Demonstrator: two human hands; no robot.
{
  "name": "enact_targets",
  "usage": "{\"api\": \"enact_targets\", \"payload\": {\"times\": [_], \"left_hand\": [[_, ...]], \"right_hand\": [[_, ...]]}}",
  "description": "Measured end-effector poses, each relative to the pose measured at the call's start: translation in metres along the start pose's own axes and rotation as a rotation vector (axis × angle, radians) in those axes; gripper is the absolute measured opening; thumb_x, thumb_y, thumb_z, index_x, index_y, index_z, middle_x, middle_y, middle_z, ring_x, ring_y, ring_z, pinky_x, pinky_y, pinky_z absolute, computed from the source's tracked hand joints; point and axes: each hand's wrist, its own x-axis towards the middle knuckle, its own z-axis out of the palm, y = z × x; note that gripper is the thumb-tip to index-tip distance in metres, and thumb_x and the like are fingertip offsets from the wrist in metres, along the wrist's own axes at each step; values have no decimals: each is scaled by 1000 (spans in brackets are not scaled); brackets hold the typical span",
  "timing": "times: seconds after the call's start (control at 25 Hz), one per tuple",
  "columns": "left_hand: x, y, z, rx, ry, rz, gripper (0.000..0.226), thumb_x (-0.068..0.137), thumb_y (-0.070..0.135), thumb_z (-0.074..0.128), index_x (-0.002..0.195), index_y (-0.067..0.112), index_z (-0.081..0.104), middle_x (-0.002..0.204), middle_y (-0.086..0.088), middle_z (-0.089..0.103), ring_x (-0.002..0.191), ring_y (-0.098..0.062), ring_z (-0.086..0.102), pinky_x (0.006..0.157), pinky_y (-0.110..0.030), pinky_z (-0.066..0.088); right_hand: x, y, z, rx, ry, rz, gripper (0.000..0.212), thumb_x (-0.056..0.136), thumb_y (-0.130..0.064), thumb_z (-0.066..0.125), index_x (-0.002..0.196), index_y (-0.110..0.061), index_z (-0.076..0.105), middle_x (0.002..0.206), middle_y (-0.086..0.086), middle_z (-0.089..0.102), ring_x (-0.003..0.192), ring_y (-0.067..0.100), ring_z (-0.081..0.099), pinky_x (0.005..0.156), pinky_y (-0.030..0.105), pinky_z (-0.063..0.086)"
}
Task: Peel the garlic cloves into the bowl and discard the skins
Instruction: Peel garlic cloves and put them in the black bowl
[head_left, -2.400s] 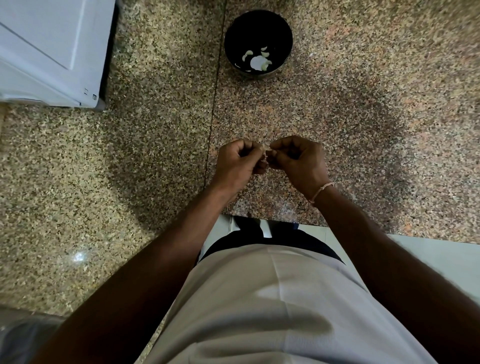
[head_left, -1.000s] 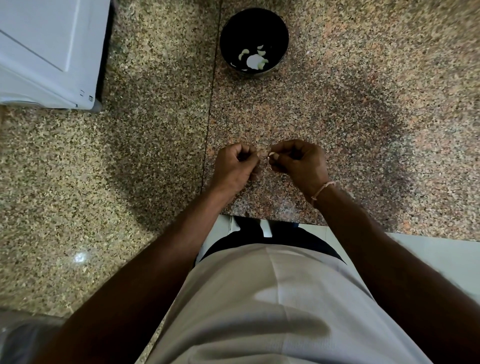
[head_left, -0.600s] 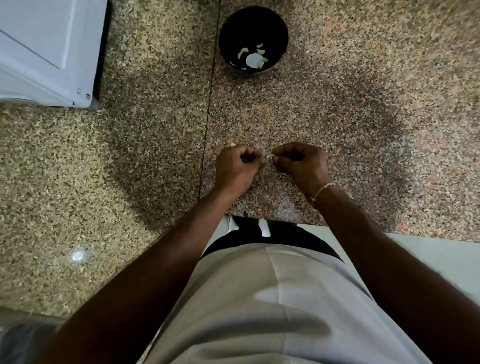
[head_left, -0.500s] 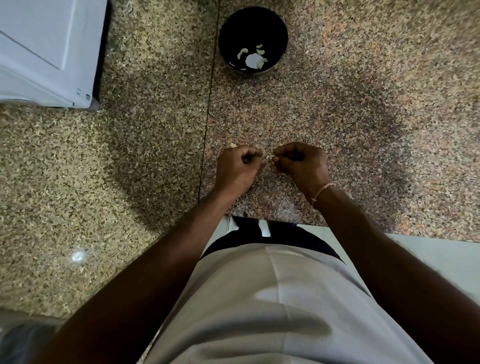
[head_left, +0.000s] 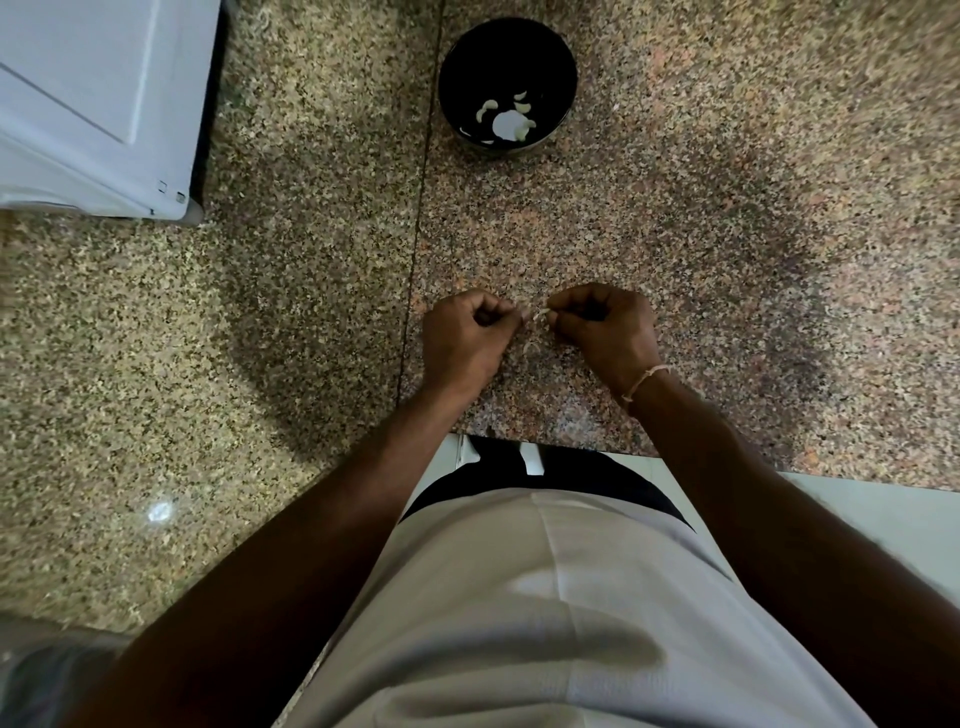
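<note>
Both hands are held close together above the speckled granite counter (head_left: 727, 234), near its front edge. The left hand (head_left: 462, 338) has its fingers curled inward, and the thumb and forefinger are pressed together at the tip; what they pinch is too small to see clearly. The right hand (head_left: 605, 327) is curled in the same way and pinches a garlic clove (head_left: 544, 312), which shows only as a small pale piece at its fingertips. So the clove sits in the narrow gap between the two hands, on the right hand's side, and the left fingertips are just beside it. A thin pale scrap of skin (head_left: 527, 347) is visible a little below the gap between the hands; I cannot tell if it hangs in the air or lies on the counter. A light thread bracelet (head_left: 644, 379) goes around the right wrist.

Farther back on the counter, well apart from the hands, stands a dark round bowl (head_left: 563, 67). Inside it lie several peeled cloves (head_left: 511, 122), white against the dark bottom. A straight seam (head_left: 415, 249) in the stone runs from the bowl's left side down past the left hand. At the far left corner stands a white appliance (head_left: 93, 104). In the lower part of the view are the person's forearms and a light grey shirt (head_left: 519, 623).
</note>
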Motion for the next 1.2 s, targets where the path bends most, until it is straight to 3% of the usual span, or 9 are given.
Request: {"api": "enact_targets", "payload": {"times": [0.12, 0.24, 0.32, 0.44, 0.6, 0.76, 0.88, 0.96, 1.2], "left_hand": [[1, -3, 2, 81, -16, 2, 36, 99, 39, 71, 81, 8, 75, 69, -7, 72, 55, -21, 62, 49, -34, 50], [0, -2, 2, 40, -41, 20, 5, 96, 12, 74, 97, 12, 78, 93, 4, 79, 80, -2, 72, 73, -28, 64], [-2, -1, 3, 24, -25, 32, 9, 91, 5, 77, 97, 10, 79, 96, 3, 79, 85, -3, 74, 79, -31, 65], [-4, 3, 4, -39, 20, 9, 10, 85, 7, 85, 91, 8, 78, 85, 1, 78, 75, -8, 75, 72, -35, 66], [-1, 4, 5, -75, 54, -9, 25, 75, 10, 93, 85, 10, 71, 77, 3, 72, 65, -4, 66, 64, -25, 60], [2, 3, 7, -66, -5, 0, 21, 81, 9, 88, 85, 13, 67, 76, 2, 68, 63, -3, 58, 61, -22, 55], [3, 3, 9, -84, -37, 26, 10, 93, 14, 78, 94, 18, 68, 84, 4, 72, 72, 1, 66, 67, -20, 56], [4, 4, 10, -135, -72, 28, 8, 100, 12, 70, 102, 20, 69, 94, 3, 77, 84, -8, 74, 75, -27, 62], [3, 2, 12, -162, 13, 63, 23, 85, -7, 79, 97, 12, 74, 90, 5, 79, 84, -7, 77, 75, -31, 66]], "right_hand": [[0, 0, -1, 11, 4, -9, 12, 85, -7, 82, 92, -16, 79, 81, 1, 79, 76, 26, 77, 77, 48, 65], [1, -1, -3, 14, 13, -8, 12, 86, -5, 81, 93, -14, 79, 83, 5, 79, 79, 32, 76, 78, 52, 64], [1, 0, -5, 8, 13, -5, 11, 86, -5, 81, 94, -13, 79, 85, 6, 79, 81, 33, 76, 78, 52, 64], [2, 1, -5, 4, 6, 1, 12, 86, -6, 81, 93, -15, 79, 86, 5, 79, 81, 30, 77, 79, 52, 64], [3, 1, -5, 4, 2, 10, 13, 85, -8, 82, 90, -20, 79, 83, 2, 79, 78, 25, 77, 78, 51, 65], [7, -1, -7, 16, 9, -2, 12, 84, -9, 83, 90, -19, 79, 81, 0, 79, 76, 19, 77, 77, 45, 65], [9, -4, -9, 9, 13, -20, 11, 84, -10, 83, 90, -19, 79, 80, -2, 79, 72, 15, 75, 74, 39, 65], [9, -6, -9, 14, 13, -15, 10, 85, -9, 82, 91, -17, 79, 81, 0, 79, 75, 18, 76, 75, 41, 65], [7, -12, -11, 26, 8, -7, 12, 86, -5, 80, 93, -15, 79, 84, 3, 79, 82, 25, 77, 79, 46, 65]]}}
